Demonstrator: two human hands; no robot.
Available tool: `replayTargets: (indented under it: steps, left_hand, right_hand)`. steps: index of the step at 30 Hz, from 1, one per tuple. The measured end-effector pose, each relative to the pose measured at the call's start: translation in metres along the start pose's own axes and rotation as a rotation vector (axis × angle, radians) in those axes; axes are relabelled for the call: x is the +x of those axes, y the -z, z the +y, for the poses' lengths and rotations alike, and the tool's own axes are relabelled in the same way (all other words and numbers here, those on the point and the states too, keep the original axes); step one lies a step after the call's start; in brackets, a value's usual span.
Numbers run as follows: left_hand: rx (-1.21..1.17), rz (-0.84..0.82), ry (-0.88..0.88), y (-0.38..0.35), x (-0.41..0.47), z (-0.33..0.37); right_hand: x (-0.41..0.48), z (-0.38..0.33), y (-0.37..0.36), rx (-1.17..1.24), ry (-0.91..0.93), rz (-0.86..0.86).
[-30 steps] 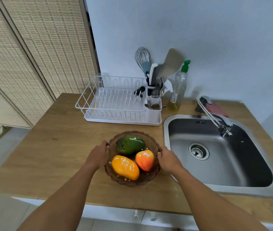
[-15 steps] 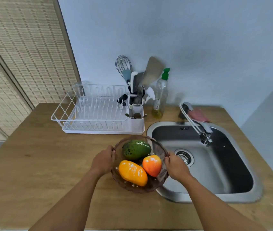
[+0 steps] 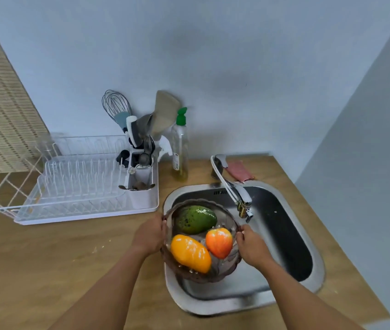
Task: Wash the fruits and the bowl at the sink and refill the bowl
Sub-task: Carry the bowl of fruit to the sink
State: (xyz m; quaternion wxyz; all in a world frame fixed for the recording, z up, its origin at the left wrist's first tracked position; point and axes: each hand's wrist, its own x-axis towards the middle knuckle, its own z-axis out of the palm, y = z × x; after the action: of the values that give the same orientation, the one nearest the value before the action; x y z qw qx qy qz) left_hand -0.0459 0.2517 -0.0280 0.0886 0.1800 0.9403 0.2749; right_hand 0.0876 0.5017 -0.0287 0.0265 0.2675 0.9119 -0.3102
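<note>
Both hands are carrying the fruit bowl over the left part of the sink.

The left hand (image 3: 150, 235) is clamping its fingers on the left rim of the brown glass bowl (image 3: 196, 273), and the right hand (image 3: 251, 246) is clamping on the right rim. The bowl is holding a green mango (image 3: 195, 219) at the back, a yellow-orange mango (image 3: 190, 252) in front and a small orange-red fruit (image 3: 219, 241) on the right. A second ago the bowl was sitting over the wooden bench (image 3: 46, 258), left of the steel sink (image 3: 317, 265); now it is hanging over the basin's left half, just beside the faucet (image 3: 234, 189) spout. The white dish rack (image 3: 79, 189), utensil holder (image 3: 140, 184) and soap bottle (image 3: 179, 148) are standing behind on the bench, and a pink cloth (image 3: 239, 171) is lying behind the faucet.
</note>
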Motion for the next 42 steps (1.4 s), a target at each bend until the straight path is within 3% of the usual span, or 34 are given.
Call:
replayTargets:
  steps: [8, 22, 42]
  left_hand:
    - [0.054, -0.088, -0.007, -0.044, 0.018, 0.029]
    - [0.078, -0.244, 0.23, -0.117, 0.028, 0.062]
    - [0.11, -0.27, 0.379, -0.157, 0.024, 0.068]
  right_hand:
    - [0.023, 0.05, 0.011, 0.031, -0.067, -0.046]
    - [0.065, 0.109, 0.015, -0.077, -0.148, -0.144]
    - [0.101, 0.142, 0.001, -0.081, -0.198, -0.304]
